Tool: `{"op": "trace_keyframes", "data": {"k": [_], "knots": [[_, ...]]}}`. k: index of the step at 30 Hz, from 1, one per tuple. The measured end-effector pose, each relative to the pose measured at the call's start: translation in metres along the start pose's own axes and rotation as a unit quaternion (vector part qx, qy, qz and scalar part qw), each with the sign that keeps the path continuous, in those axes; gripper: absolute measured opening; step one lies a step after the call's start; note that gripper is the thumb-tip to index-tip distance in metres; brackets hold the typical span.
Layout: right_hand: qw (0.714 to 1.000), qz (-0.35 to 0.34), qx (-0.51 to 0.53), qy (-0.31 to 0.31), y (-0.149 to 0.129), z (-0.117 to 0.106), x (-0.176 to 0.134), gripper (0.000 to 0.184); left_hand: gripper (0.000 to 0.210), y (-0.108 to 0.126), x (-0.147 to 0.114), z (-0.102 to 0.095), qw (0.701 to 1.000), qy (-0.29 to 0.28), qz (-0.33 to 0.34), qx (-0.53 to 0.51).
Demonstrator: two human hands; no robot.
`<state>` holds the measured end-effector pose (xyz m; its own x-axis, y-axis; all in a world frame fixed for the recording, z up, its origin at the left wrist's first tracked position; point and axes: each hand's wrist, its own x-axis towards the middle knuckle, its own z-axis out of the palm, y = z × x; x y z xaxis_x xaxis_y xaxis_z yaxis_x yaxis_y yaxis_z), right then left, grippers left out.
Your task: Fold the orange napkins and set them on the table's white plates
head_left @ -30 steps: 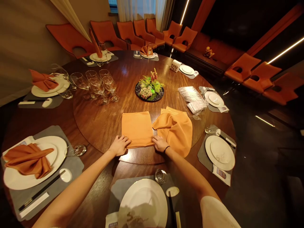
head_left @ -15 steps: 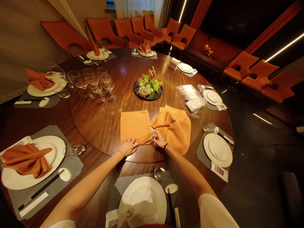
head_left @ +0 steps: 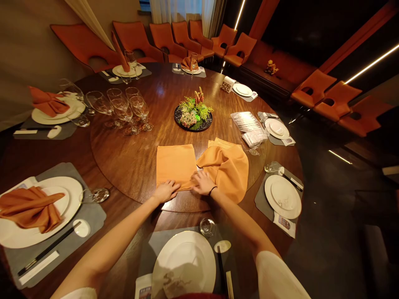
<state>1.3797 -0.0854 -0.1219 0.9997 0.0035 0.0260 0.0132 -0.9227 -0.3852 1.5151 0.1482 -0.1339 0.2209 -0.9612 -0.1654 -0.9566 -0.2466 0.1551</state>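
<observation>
A square-folded orange napkin (head_left: pixel 175 160) lies flat on the round wooden turntable (head_left: pixel 124 174). My left hand (head_left: pixel 167 191) rests palm down along its near edge, fingers stretched over the cloth. At the near right corner, my right hand (head_left: pixel 203 182), with a dark band at the wrist, lays its fingers across the napkin. To the right is a looser, rumpled orange napkin (head_left: pixel 230 168), partly covered by the right hand. Closest to me stands a white plate (head_left: pixel 187 257) on a grey placemat, with black chopsticks (head_left: pixel 220 265) and a small glass (head_left: pixel 207 227).
Several wine glasses (head_left: pixel 124 106) stand at left on the turntable. A planted centrepiece (head_left: pixel 193 118) sits in the middle, with plastic-wrapped packets (head_left: pixel 247 124) to its right. Place settings ring the table, some with a folded rust-coloured napkin (head_left: pixel 34 207). Orange chairs (head_left: pixel 168 41) line the wall.
My right hand has shifted slightly left onto the folded napkin, its fingers going from pinched at the corner to laid across the cloth. My left hand stays at the near edge.
</observation>
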Motion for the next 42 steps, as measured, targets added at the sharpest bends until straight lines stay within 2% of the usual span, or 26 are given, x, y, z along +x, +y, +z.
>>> {"op": "trace_keyframes", "data": {"k": [2, 5, 8, 10, 12, 13, 16, 17, 18, 20, 23, 25, 28, 31, 33, 35, 37, 38, 40, 42], "knots": [[0.995, -0.070, -0.065, -0.041, -0.010, 0.009, 0.003, 0.048, 0.034, -0.006, -0.002, -0.002, 1.000, 0.018, -0.002, 0.012], [0.990, -0.083, -0.089, -0.064, -0.005, 0.024, 0.007, 0.033, 0.030, -0.021, -0.011, -0.004, 0.998, 0.038, -0.024, 0.035], [0.999, -0.031, 0.030, -0.029, 0.016, 0.038, 0.007, 0.034, 0.032, -0.039, -0.026, -0.003, 0.997, 0.043, -0.056, -0.004], [0.982, 0.048, 0.180, 0.016, 0.027, 0.047, 0.003, 0.032, 0.026, -0.049, -0.038, 0.000, 0.992, 0.056, -0.063, -0.097], [0.946, 0.121, 0.297, 0.040, 0.033, 0.054, 0.000, 0.024, 0.020, -0.054, -0.049, 0.006, 0.963, 0.085, -0.095, -0.239], [0.930, 0.141, 0.338, 0.035, 0.035, 0.057, -0.001, 0.019, 0.020, -0.056, -0.053, 0.009, 0.936, 0.103, -0.127, -0.313], [0.903, 0.145, 0.404, 0.006, 0.035, 0.056, 0.002, 0.017, 0.035, -0.061, -0.059, 0.019, 0.841, 0.127, -0.227, -0.475], [0.903, 0.137, 0.406, 0.006, 0.035, 0.053, 0.005, 0.018, 0.039, -0.063, -0.059, 0.020, 0.826, 0.122, -0.240, -0.495], [0.913, 0.122, 0.389, 0.013, 0.035, 0.048, 0.009, 0.017, 0.038, -0.065, -0.058, 0.021, 0.827, 0.116, -0.241, -0.494], [0.953, 0.081, 0.290, 0.038, 0.036, 0.039, 0.016, 0.017, 0.027, -0.069, -0.055, 0.016, 0.870, 0.116, -0.222, -0.424], [0.994, 0.034, 0.096, 0.043, 0.037, 0.031, 0.021, 0.023, 0.011, -0.066, -0.046, 0.003, 0.962, 0.115, -0.148, -0.201], [0.999, 0.031, 0.006, 0.022, 0.036, 0.031, 0.022, 0.026, 0.015, -0.059, -0.039, -0.004, 0.990, 0.095, -0.091, -0.060], [0.997, 0.047, -0.057, -0.007, 0.031, 0.033, 0.023, 0.029, 0.024, -0.046, -0.029, -0.008, 0.994, 0.074, -0.061, 0.058], [0.993, 0.081, -0.082, -0.007, 0.017, 0.033, 0.025, 0.029, 0.025, -0.037, -0.024, -0.005, 0.990, 0.073, -0.077, 0.089], [0.992, 0.084, -0.096, 0.009, 0.005, 0.031, 0.025, 0.028, 0.033, -0.035, -0.022, -0.004, 0.990, 0.070, -0.083, 0.087], [0.995, 0.038, -0.095, 0.015, -0.004, 0.030, 0.025, 0.037, 0.041, -0.034, -0.019, -0.003, 0.992, 0.058, -0.079, 0.080], [0.997, -0.032, -0.076, 0.002, -0.005, 0.030, 0.028, 0.044, 0.033, -0.035, -0.015, -0.004, 0.994, 0.041, -0.076, 0.071], [0.996, -0.055, -0.065, -0.006, -0.002, 0.030, 0.030, 0.041, 0.027, -0.036, -0.013, -0.005, 0.994, 0.033, -0.078, 0.064], [0.997, -0.069, -0.039, -0.021, 0.010, 0.030, 0.035, 0.033, 0.025, -0.040, -0.010, -0.007, 0.994, 0.025, -0.089, 0.053], [0.998, -0.051, 0.013, -0.020, 0.027, 0.031, 0.039, 0.032, 0.032, -0.047, -0.012, -0.010, 0.994, 0.025, -0.097, 0.047]]}}
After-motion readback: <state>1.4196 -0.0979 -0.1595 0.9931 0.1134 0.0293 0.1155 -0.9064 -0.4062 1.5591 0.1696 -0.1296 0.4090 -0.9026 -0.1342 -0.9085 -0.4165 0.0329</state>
